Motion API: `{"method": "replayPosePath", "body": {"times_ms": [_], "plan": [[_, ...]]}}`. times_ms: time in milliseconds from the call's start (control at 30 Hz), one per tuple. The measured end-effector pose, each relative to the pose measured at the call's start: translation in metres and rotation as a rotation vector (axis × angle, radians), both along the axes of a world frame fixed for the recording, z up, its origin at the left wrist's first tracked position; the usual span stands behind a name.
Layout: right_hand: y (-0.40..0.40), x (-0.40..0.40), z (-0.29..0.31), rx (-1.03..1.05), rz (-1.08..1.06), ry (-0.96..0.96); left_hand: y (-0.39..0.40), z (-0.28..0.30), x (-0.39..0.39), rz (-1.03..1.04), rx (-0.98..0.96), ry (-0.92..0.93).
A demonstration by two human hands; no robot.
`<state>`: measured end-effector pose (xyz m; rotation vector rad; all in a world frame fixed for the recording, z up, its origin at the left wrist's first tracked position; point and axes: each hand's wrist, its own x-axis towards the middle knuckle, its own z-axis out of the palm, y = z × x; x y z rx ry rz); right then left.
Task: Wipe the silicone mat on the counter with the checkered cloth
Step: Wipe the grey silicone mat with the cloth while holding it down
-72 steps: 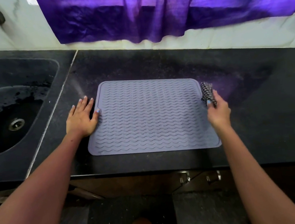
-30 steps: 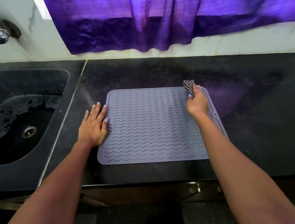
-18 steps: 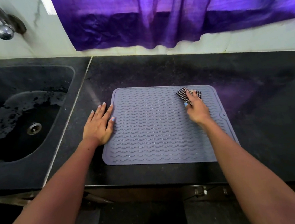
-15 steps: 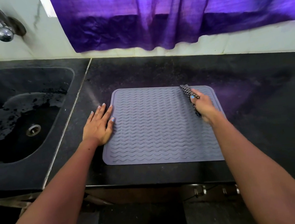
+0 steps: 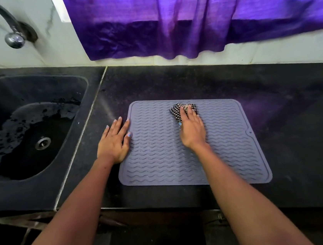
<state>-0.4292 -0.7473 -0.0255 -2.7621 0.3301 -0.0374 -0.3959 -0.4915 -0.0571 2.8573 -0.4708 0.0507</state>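
One grey-lilac square silicone mat with wavy ribs [image 5: 160, 154] lies flat on the black speckled stone counter [image 5: 285, 108], near the front edge, just right of the sink. One small tab with a hole sits on the mat's right edge. One black-and-white checkered cloth [image 5: 177, 110], bunched up, sits on the mat's far-centre area, just short of the far rim. Two hands in frame, both bare forearms reaching in from the near side. Right hand [image 5: 192, 131] lies palm down on the cloth, fingers extended over it and pressing it to the mat; cloth pokes out to the left and beyond the fingertips. Thumb position under the hand: cannot tell. Left hand [image 5: 114, 141] is flat, fingers straight and together, palm on the counter at the mat's left edge, thumb resting on the mat rim; it grips nothing. One dark inset sink [image 5: 71, 112] to the left, wet inside, one metal drain [image 5: 42, 143] in its basin. One curved metal tap [image 5: 14, 38] on the pale wall above it. One purple fabric curtain [image 5: 194, 13] hangs along the far wall, hem just above the counter's back edge.
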Motion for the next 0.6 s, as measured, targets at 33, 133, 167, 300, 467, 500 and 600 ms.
{"method": "replayPosePath", "body": {"times_ms": [33,133,167,300,467,500,600], "plan": [[0.002,0.0,-0.001,-0.047,0.006,0.005,0.0,0.001,0.0,0.001,0.003,0.006],[-0.005,0.004,0.004,0.001,0.04,0.031,-0.001,0.003,-0.002,0.002,0.001,0.01],[-0.009,0.006,0.006,0.067,0.039,0.042,-0.002,0.003,-0.002,-0.001,0.003,0.011],[-0.022,0.021,0.028,0.733,-0.14,-0.004,-0.002,0.006,-0.003,-0.005,0.011,0.012],[-0.007,0.038,0.053,1.078,-0.469,-0.245,-0.003,0.008,-0.004,-0.004,0.009,0.024],[0.004,0.037,0.052,0.955,-0.424,-0.255,-0.003,0.008,-0.004,-0.004,0.013,0.027],[0.035,0.03,0.028,0.58,-0.127,-0.11,-0.002,0.008,-0.004,-0.012,0.022,0.04]]}}
